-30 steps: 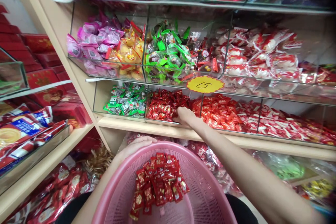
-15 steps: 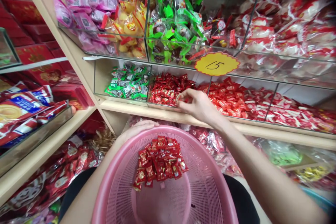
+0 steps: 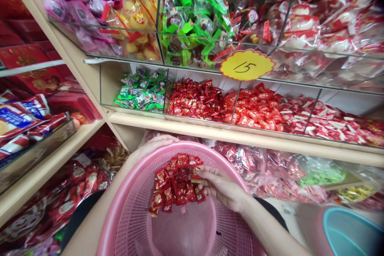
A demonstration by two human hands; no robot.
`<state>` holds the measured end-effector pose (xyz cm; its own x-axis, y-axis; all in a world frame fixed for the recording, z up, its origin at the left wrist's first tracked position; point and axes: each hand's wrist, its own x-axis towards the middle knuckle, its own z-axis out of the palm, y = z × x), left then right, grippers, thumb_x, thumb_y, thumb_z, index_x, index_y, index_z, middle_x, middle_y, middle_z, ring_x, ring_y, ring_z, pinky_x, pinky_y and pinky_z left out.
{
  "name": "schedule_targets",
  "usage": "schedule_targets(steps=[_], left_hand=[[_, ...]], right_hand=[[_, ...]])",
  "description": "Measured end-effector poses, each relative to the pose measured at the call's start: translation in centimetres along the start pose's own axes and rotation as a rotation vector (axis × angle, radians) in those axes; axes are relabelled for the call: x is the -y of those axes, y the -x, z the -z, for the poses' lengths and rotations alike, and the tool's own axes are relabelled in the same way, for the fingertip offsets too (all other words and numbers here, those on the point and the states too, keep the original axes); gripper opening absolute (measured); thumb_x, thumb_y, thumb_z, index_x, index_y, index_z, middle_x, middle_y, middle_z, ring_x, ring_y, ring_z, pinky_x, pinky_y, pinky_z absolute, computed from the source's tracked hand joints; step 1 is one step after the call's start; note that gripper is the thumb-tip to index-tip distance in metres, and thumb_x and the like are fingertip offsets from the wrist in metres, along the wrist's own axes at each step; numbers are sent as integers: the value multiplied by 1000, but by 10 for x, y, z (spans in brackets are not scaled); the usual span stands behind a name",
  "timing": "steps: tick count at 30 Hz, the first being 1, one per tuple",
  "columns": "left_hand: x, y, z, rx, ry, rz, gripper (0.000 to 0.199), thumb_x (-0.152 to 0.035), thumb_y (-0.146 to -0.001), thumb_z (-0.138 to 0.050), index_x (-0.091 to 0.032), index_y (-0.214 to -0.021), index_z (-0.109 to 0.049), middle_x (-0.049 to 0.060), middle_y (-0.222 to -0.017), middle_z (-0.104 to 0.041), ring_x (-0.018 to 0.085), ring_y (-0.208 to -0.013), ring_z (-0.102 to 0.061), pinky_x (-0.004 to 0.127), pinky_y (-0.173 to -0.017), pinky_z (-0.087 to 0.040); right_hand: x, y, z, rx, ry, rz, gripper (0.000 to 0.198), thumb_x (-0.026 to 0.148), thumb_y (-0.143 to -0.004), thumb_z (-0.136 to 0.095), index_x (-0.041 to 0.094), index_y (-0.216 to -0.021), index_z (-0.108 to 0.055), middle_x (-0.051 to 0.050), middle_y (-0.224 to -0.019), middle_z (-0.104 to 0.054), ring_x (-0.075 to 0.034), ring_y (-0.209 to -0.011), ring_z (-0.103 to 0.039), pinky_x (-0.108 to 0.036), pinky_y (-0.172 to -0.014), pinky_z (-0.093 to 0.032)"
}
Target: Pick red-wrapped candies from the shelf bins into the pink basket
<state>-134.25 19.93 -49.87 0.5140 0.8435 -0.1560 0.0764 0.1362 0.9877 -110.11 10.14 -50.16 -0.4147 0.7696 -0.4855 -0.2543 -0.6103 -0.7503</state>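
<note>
A pink plastic mesh basket (image 3: 135, 208) is tilted towards me in front of the shelves. My left hand (image 3: 157, 143) rests over its upper left rim and steadies it, the fingertips partly hidden. Inside, several small red-and-gold wrapped candies (image 3: 168, 196) lie in a loose pile. My right hand (image 3: 217, 184) reaches into the basket at the pile's right side, thumb and fingers pinched on one red-wrapped candy (image 3: 196, 176). Just above, the clear bin of matching red candies (image 3: 195, 98) stands on the lower shelf.
Neighbouring bins hold green packets (image 3: 142, 90) and orange-red candies (image 3: 255, 106). A yellow tag (image 3: 247, 65) marked 15 hangs from the upper shelf. The wooden shelf edge (image 3: 180, 128) runs behind the basket. A blue-green tub (image 3: 345, 228) stands at lower right.
My right hand has moved from the red candy bin down into the basket. My left hand stays on the rim. The view has shifted slightly, bringing more of the blue-green tub into sight.
</note>
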Motion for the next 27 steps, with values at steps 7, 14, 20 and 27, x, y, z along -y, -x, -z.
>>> schedule_targets(steps=[7,14,20,27], left_hand=[[-7,2,-4,-71,-148,-8,22,-29,-75,-57,-18,-91,-67,3,-102,-62,17,-100,-54,28,-93,-36],[-10,2,-4,-7,-9,80,32,-37,-69,-63,-14,-91,-68,6,-96,-65,19,-91,-57,29,-84,-40],[-7,3,0,0,49,69,25,-27,-64,-68,-13,-86,-68,5,-87,-66,16,-79,-58,27,-77,-41],[-11,5,-5,17,160,63,21,-24,-64,-69,-12,-79,-60,1,-75,-62,10,-67,-55,22,-66,-41]], right_hand=[[24,-2,-16,146,410,164,21,32,-72,-62,16,-84,-58,0,-78,-62,-7,-61,-51,-21,-56,-38],[59,-43,-50,137,562,426,31,24,-67,-63,19,-88,-40,9,-56,-51,-6,-48,-43,-19,-48,-32],[48,-66,-48,53,707,511,41,29,-67,-61,19,-99,-36,12,-49,-44,-6,-42,-35,-18,-42,-25],[41,-72,-45,4,750,523,44,33,-70,-59,15,-105,-41,11,-48,-42,-6,-42,-34,-18,-41,-24]])
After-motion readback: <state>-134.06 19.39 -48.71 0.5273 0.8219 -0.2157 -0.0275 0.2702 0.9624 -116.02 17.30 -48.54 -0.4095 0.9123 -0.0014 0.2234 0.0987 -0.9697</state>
